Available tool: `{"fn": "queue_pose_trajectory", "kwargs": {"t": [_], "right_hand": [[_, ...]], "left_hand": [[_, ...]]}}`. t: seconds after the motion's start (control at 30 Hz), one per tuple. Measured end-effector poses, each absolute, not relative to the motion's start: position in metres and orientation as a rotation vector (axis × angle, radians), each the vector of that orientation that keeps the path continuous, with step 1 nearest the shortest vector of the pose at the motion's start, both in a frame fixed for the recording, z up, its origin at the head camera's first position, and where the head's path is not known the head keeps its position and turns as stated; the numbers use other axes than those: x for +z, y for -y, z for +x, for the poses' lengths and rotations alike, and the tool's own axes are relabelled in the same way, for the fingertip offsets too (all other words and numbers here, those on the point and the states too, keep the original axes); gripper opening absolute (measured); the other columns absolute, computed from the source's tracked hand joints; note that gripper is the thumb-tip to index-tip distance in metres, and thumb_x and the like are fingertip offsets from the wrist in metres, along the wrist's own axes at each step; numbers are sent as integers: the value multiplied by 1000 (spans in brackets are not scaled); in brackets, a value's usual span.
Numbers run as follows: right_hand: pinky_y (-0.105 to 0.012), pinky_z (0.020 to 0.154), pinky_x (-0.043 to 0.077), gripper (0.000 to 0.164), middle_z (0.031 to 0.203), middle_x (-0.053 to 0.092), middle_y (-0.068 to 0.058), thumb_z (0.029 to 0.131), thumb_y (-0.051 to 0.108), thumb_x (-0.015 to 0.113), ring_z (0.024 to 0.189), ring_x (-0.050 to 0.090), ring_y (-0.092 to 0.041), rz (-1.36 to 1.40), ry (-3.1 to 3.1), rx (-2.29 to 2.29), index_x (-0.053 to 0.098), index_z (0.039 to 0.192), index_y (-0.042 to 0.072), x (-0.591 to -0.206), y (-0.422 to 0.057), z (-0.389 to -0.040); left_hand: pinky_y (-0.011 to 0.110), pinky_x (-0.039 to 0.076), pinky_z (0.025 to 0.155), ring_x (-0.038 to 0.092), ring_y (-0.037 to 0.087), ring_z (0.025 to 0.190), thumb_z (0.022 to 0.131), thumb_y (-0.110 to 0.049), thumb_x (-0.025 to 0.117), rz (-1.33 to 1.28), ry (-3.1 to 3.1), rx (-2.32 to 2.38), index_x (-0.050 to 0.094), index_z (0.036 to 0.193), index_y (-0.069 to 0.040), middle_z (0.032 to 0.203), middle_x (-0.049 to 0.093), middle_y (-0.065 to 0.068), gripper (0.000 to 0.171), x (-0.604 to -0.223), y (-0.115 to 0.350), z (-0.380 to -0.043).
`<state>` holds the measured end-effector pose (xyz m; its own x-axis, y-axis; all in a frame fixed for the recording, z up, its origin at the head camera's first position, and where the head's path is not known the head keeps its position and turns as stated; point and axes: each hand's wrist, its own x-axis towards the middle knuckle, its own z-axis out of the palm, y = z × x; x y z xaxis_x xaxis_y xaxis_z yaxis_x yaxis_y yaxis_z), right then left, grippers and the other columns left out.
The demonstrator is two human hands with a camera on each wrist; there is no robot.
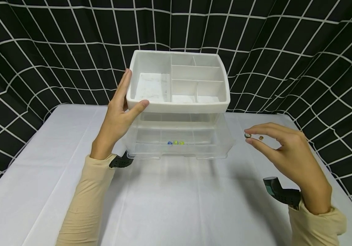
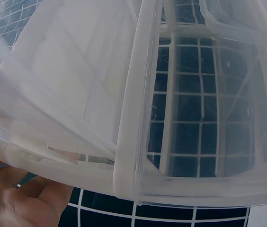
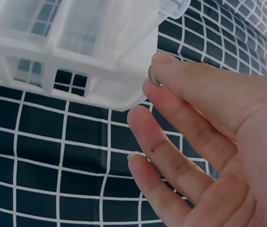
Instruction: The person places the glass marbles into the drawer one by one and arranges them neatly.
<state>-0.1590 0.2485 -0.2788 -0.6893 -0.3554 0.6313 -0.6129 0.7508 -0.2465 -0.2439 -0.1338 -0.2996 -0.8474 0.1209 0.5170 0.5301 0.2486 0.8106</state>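
Note:
A white desk organizer [image 1: 227, 102] with a divided top stands on the table, its clear drawer [image 1: 176, 152] pulled out at the front. Three small marbles [image 1: 176, 142], one blue and two yellow-green, lie in that drawer. My left hand [image 1: 117, 109] grips the organizer's left side, thumb over the front rim and fingers along the side wall. To the right of the drawer, my right hand [image 1: 286, 150] pinches a small dark, shiny marble [image 1: 247, 135] between thumb and index fingertips. An amber marble [image 1: 261, 138] shows in the gap between that thumb and index finger.
A white cloth covers the table [image 1: 163, 205]. Black fabric with a white grid [image 1: 102, 30] hangs behind and along both sides. The organizer's top has one large compartment [image 1: 152, 87] on the left and several small ones on the right.

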Motion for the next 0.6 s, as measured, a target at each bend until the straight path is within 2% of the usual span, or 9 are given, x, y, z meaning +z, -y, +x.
{"fn": "queue_pose_trajectory", "kwargs": {"t": [0.2,0.33,0.6], "right_hand": [[-3,81,41,40,93,77,-5,66,-10,84,103,53,18,770,2344,640,78,101,8,-279,-245,-159],[-2,82,41,40,93,77,-6,64,-11,85,103,55,18,806,2306,669,78,100,7,-280,-243,-160],[-5,72,43,39,92,77,-6,65,-9,85,102,56,18,821,2287,665,78,100,7,-277,-237,-160]], "left_hand": [[22,46,99,47,20,133,95,-14,66,-598,2179,-1620,18,159,-26,167,10,-13,81,-300,134,-244],[25,46,102,45,19,135,96,-15,66,-595,2183,-1627,18,159,-26,167,9,-13,81,-300,134,-244],[21,46,98,45,19,134,96,-15,66,-594,2187,-1618,17,159,-27,166,9,-14,81,-300,133,-244]]}}
